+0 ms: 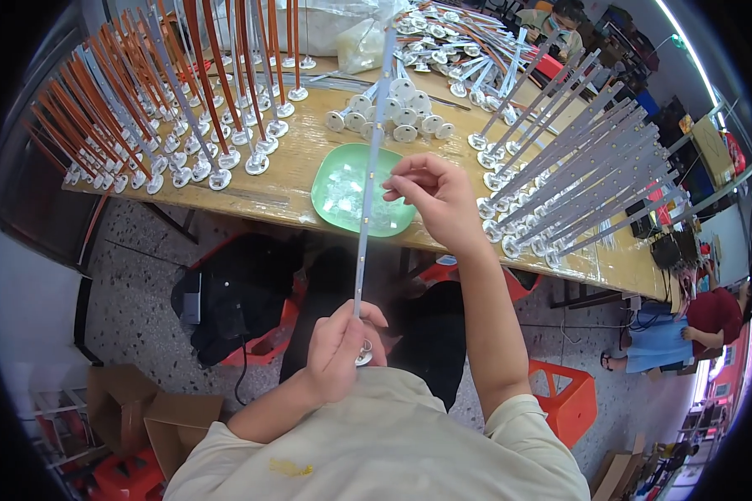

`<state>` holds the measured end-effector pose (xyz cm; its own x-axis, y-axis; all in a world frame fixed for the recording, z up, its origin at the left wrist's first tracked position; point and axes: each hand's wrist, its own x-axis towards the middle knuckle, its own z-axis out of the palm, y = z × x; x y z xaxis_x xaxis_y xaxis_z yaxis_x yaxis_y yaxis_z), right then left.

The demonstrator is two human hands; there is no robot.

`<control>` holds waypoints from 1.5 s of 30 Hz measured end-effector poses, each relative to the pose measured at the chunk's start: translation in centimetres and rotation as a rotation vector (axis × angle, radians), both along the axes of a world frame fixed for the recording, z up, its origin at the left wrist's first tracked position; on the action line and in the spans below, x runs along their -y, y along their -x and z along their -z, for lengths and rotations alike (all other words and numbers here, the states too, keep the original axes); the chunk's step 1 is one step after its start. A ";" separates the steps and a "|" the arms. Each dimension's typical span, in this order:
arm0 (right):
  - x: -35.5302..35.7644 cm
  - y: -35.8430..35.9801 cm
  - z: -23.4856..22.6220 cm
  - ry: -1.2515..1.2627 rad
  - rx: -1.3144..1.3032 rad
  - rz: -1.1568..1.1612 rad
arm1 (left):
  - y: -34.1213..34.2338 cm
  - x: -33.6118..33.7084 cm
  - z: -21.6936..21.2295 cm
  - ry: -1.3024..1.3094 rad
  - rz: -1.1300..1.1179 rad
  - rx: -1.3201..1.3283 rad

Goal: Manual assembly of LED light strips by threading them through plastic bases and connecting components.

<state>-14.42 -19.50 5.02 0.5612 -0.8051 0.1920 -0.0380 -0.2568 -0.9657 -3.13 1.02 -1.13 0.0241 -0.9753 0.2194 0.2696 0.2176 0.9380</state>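
My left hand is wrapped round the lower end of a long, thin LED strip with small yellowish LEDs along it. The strip stands upright in front of me, and a round white base shows under my fingers. Beyond the strip is a shallow light-green tray holding small clear pieces. Over the tray's right side, my right hand has thumb and fingertips pinched together close to the strip. Whatever those fingertips hold is too small to make out.
Orange-brown and grey strips on white bases crowd the table's left. Grey LED strips lean at the right. White round bases are piled behind the tray. Red stools and cardboard boxes stand below. Other people are farther off.
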 end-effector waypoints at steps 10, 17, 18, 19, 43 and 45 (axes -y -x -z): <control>-9.5 4.7 -0.2 0.251 0.023 0.384 | 1.4 0.2 -1.8 0.015 -0.015 0.076; -14.5 7.1 1.5 1.010 -0.018 0.531 | 4.0 0.5 -3.2 -0.025 0.063 -0.018; -14.8 7.5 1.8 1.052 -0.037 0.557 | 4.3 0.4 -3.2 -0.041 0.077 -0.013; -14.9 7.9 2.2 1.072 -0.033 0.580 | 4.6 0.5 -3.1 -0.054 0.118 -0.032; -17.1 11.0 4.4 0.292 0.290 0.502 | 7.0 0.7 -1.4 -0.187 0.179 -0.229; -17.9 10.4 4.3 -0.159 0.602 0.297 | 7.0 0.8 -1.0 -0.168 0.153 -0.188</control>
